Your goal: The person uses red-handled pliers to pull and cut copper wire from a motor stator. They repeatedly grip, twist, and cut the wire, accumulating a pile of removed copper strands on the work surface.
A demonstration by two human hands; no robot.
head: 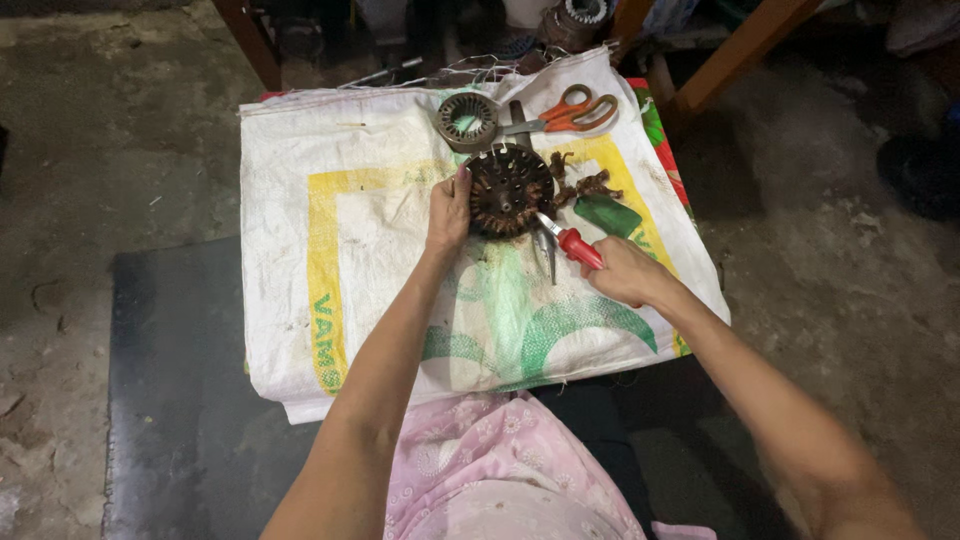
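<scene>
L hand [449, 212]: grip closed on wound stator [510, 190], face up
R hand [625, 270]: grip closed on red-handled tool [570, 243], tip toward stator, axis diagonal
Near: scissors [565, 113], bare core [467, 121] behind on sack-covered bench [330, 250]

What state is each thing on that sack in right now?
Wound stator: propped on edge, gripped by left hand.
Red-handled tool: held in right hand, tip at the stator.
Bare stator ring: lying flat, no wire.
Orange scissors: lying flat, blades shut.
Copper wire clumps: pulled out, loose.

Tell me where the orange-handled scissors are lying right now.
In the head view, the scissors lie at the far edge of the white woven sack, right of the grey metal ring and beyond the round wound coil.
</scene>
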